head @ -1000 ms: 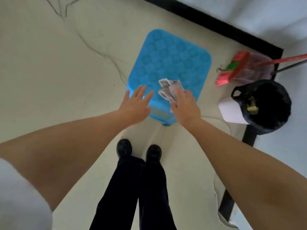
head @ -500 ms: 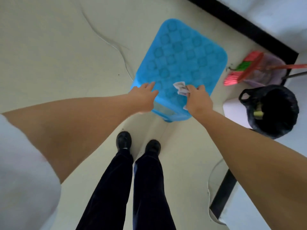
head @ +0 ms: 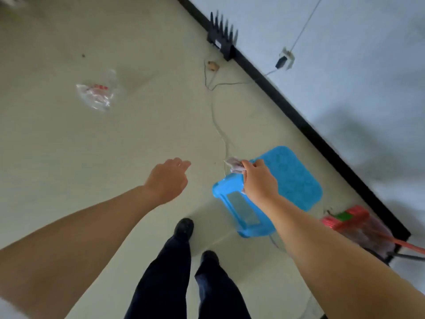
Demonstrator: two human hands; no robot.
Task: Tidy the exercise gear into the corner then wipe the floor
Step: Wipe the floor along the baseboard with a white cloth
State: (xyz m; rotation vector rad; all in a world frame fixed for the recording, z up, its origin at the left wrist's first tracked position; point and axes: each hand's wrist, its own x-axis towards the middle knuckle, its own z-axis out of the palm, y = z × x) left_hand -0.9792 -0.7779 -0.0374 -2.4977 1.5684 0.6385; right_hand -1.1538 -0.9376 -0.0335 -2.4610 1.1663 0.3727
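A crumpled cloth is pinched in the right hand, which is held above the near edge of the one blue stool; the left hand is held over bare floor with its fingers loose and nothing in it. The stool is seen standing close to the wall's black skirting, just beside a single red broom head, so the tidying is judged largely done, though no corner can be made out for certain. The wiping is judged not yet begun: the cloth is off the floor. One clear plastic bag and one thin cable are left lying further out on the floor.
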